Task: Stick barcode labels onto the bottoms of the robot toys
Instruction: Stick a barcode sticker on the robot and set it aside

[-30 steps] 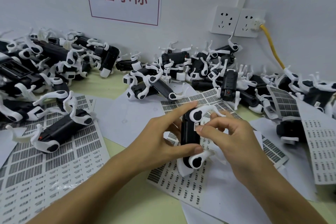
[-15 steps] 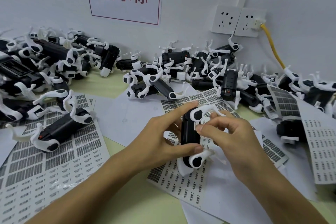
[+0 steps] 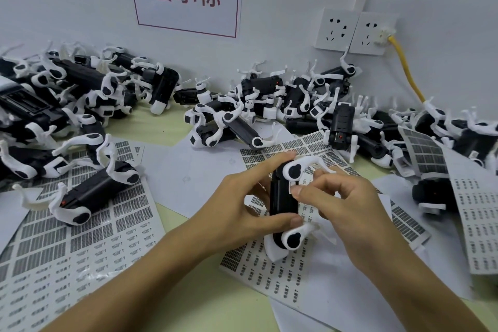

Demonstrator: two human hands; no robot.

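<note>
My left hand point(image 3: 239, 205) grips a black robot toy with white legs point(image 3: 283, 205), held on its side above a barcode label sheet point(image 3: 269, 272), index finger over the top and thumb under the body. My right hand point(image 3: 342, 205) pinches a small white barcode label point(image 3: 293, 186) against the toy's black underside with thumb and forefinger. The label is mostly hidden by my fingertips.
Piles of black-and-white robot toys lie at the back left point(image 3: 67, 105), the centre back point(image 3: 269, 100) and the right point(image 3: 444, 137). One toy point(image 3: 91, 194) rests on the left label sheet point(image 3: 67, 245). Another label sheet point(image 3: 474, 224) lies at right. Wall sockets point(image 3: 353, 31) carry a yellow cable point(image 3: 407, 75).
Almost nothing has moved. My right fingers have shifted slightly on the toy's underside while the left hand keeps the toy still.
</note>
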